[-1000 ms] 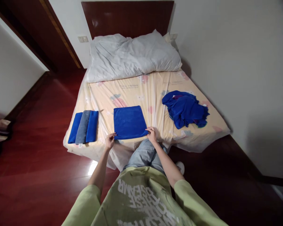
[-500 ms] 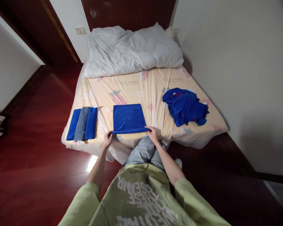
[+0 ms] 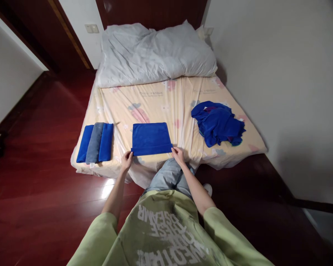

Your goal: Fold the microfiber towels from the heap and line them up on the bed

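Note:
A blue towel [image 3: 150, 135] lies flat near the front edge of the bed, its near edge turned over into a narrow band. My left hand [image 3: 127, 160] pinches the left end of that band. At the right end, my right hand [image 3: 178, 155] is closed on the band's corner. Left of it lie three folded towels side by side: a blue one [image 3: 85, 144], a grey one [image 3: 95, 143] with a white tag, and another blue one [image 3: 106, 142]. A crumpled heap of blue cloths [image 3: 219, 123] rests to the right, with a bit of purple showing.
The bed [image 3: 152, 105] has a pale yellow printed sheet under a thin, see-through cover. Across its head lies a white, puffy bundle [image 3: 158, 55]. A wall [image 3: 280, 92] stands close along the right side; dark red floor [image 3: 44, 177] runs along the left.
The near edge of the towel has been turned farther over, and the folded band is wider and flatter. Both hands keep hold of its ends. The view has shifted slightly.

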